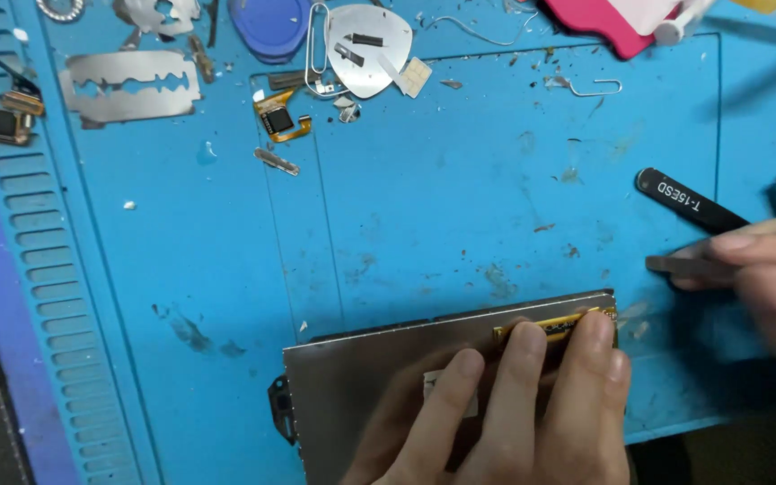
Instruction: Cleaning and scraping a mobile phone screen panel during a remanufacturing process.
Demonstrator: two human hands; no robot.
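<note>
The left hand point(514, 404) lies flat on a thin grey metal panel point(352, 377) at the bottom of the view. Its fingers point(518, 359) are spread out and press down on the panel, not curled around it. The fingertips sit right by a small yellow strip point(550, 325) along the panel's top edge. The panel rests on the blue rubber mat point(406, 198) that covers the tabletop.

The right hand point(765, 278) comes in from the right side. It is closed on a pair of black metal tweezers point(689, 202), pinching them between thumb and finger. The hand is near the panel's top right corner but not touching it.

Far up on the mat, well away from both hands, lie a silver razor blade point(129, 85), a shiny pick shaped like a rounded triangle point(368, 47), a small black chip on an orange ribbon point(280, 119), a round blue pick point(269, 25) and a pink thing point(608, 20).
</note>
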